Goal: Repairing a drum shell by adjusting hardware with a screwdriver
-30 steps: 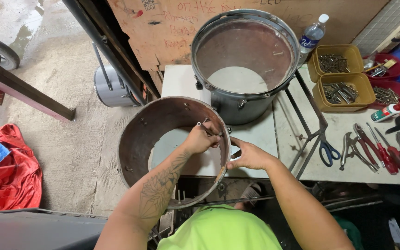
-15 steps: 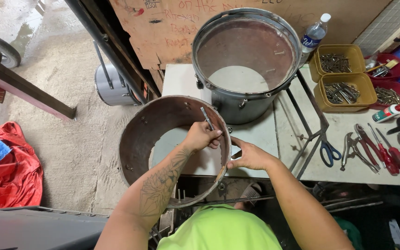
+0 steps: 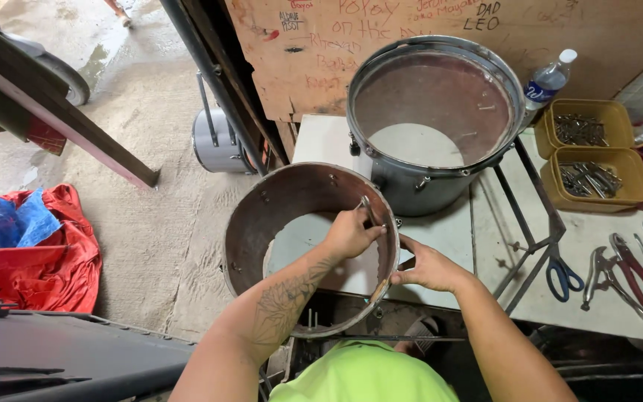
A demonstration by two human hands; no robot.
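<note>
From the head camera, a brown drum shell (image 3: 277, 216) stood open at the near edge of the white table (image 3: 448, 231). The left hand (image 3: 351, 234) reached inside it, fingers pinched together on a thin metal tool (image 3: 367, 208) against the shell's inner wall. The right hand (image 3: 429, 268) pressed on the shell's outer wall just opposite, fingers curled; whether they gripped anything could not be told. A grey drum (image 3: 433, 112) stood behind, touching the table. Scissors (image 3: 562, 272) and pliers (image 3: 634, 272) lay to the right, near yellow trays (image 3: 589, 152) of hardware.

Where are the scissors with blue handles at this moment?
In the head view, the blue-handled scissors lie on the white table at the right, between the black metal stand and the pliers.
</note>
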